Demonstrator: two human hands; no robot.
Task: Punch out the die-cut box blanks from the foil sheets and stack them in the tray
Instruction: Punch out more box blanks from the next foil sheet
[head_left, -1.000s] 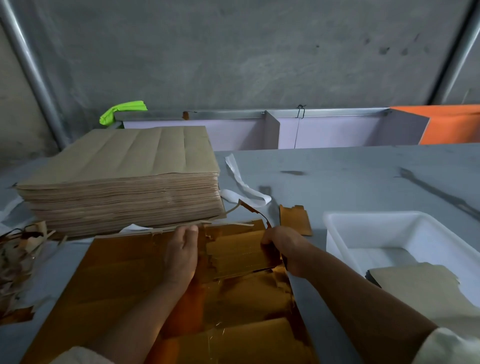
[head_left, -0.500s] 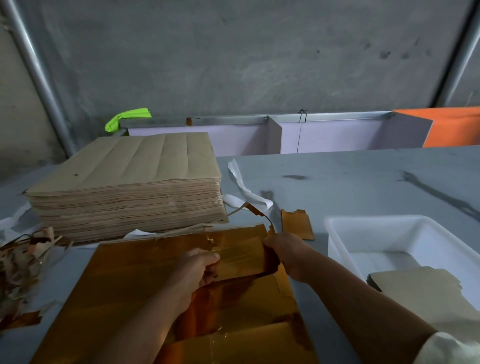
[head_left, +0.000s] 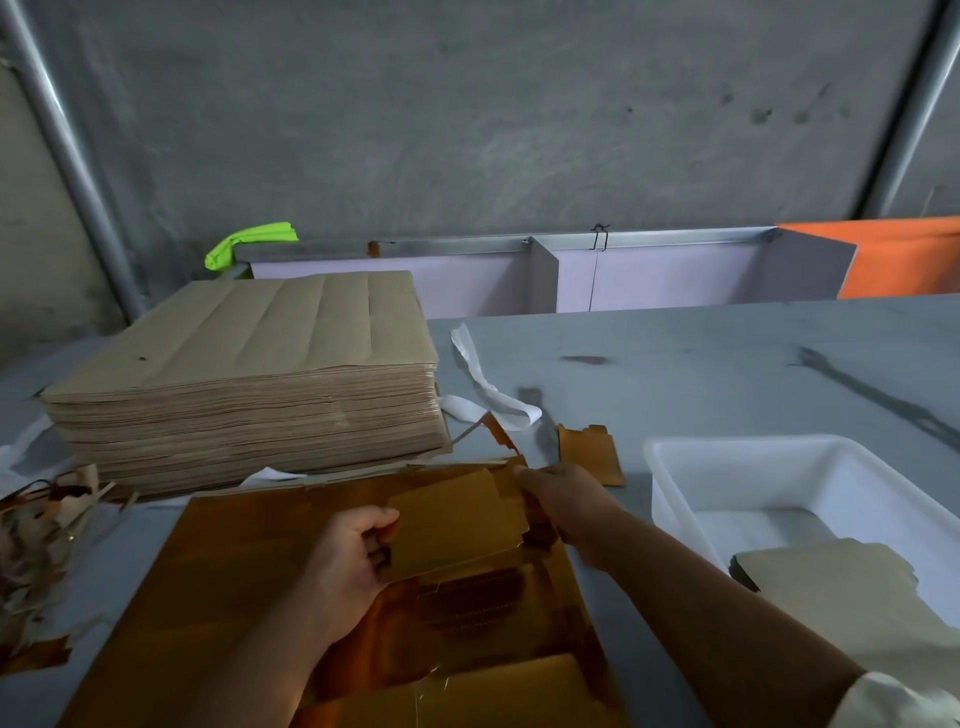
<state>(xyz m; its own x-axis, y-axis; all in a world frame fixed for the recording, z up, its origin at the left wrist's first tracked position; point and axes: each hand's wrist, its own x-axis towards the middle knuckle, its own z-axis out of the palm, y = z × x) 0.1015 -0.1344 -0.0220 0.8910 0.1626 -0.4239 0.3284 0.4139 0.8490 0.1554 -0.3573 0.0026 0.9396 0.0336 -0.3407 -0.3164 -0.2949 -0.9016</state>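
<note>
Left hand (head_left: 358, 551), right hand (head_left: 566, 501) — fingers pinch flat gold card blank (head_left: 457, 522) above shiny gold foil sheet (head_left: 218, 597) | white plastic tray (head_left: 675, 467) holds few pale blanks (head_left: 831, 582) | tall brown sheet pile (head_left: 249, 384) — lots left, I think.

tray (head_left: 671, 501) cropped right, foil sheet (head_left: 228, 577) cropped below

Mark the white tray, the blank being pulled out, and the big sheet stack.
white tray (head_left: 753, 480), head view, inner face of its far wall.
box blank (head_left: 457, 525), head view, middle of its gold face.
sheet stack (head_left: 260, 332), head view, centre of the top sheet.
</note>
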